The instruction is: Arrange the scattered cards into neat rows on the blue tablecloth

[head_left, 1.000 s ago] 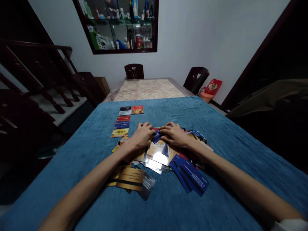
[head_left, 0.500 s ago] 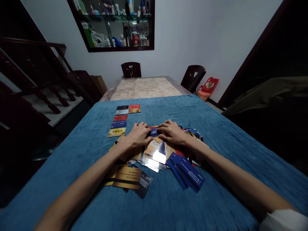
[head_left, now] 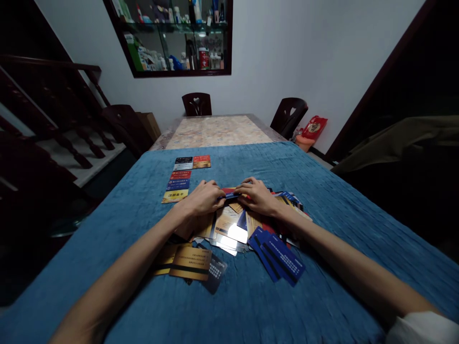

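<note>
Above a heap of mixed plastic cards [head_left: 229, 222], a blue card [head_left: 230, 196] is tipped up nearly edge-on. My left hand [head_left: 205, 198] pinches its left end between thumb and fingers. At the other end, my right hand [head_left: 256, 197] has its fingers and thumb closed on the same card. Several blue cards [head_left: 283, 258] fan out below my right wrist. Near my left forearm lie gold cards [head_left: 191, 263] and a dark translucent card [head_left: 216, 273]. My hands cover part of the heap.
Overlapping cards form a column at the left, with a yellow card [head_left: 175, 196] lowest and a red-and-gold pair [head_left: 202, 161] beside its top. A blue cloth [head_left: 344, 248] covers the near table. Chairs [head_left: 197, 104] stand around the far end.
The blue card has gone from lying almost flat on the heap to being tilted up between both hands. My fingers have closed in on its ends.
</note>
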Available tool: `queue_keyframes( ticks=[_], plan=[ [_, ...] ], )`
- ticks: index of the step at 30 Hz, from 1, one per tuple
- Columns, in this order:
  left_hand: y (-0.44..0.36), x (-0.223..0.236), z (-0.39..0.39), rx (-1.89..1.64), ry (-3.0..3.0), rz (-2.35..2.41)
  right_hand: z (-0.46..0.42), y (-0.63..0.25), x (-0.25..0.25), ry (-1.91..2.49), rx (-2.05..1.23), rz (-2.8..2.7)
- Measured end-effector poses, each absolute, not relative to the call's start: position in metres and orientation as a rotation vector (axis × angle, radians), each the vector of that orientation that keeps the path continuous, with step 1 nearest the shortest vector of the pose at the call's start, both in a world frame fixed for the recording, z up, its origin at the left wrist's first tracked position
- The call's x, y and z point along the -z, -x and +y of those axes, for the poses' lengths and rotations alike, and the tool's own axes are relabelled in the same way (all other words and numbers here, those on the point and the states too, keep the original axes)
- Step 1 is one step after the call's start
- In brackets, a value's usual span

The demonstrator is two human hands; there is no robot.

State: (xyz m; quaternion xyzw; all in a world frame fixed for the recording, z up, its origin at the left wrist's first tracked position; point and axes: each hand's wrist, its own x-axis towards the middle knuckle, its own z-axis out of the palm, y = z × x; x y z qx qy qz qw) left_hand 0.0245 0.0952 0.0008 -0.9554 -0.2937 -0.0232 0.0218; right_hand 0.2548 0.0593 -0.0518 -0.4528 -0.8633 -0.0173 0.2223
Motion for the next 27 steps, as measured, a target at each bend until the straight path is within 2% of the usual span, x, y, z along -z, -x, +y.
queue_keyframes(
  ticks=[6,13,27],
  plan=[
    [-0.022,-0.001,0.100,0.243,3.065,-0.840,0.061,-0.256,0.057,1.194,0.114,-2.299],
    [-0.021,-0.006,0.103,0.256,3.081,-0.853,0.063,-0.254,0.060,1.201,0.122,-2.197],
    [-0.020,0.013,0.111,0.434,3.032,-1.004,0.053,-0.245,0.053,1.320,0.146,-2.154]
  ],
)
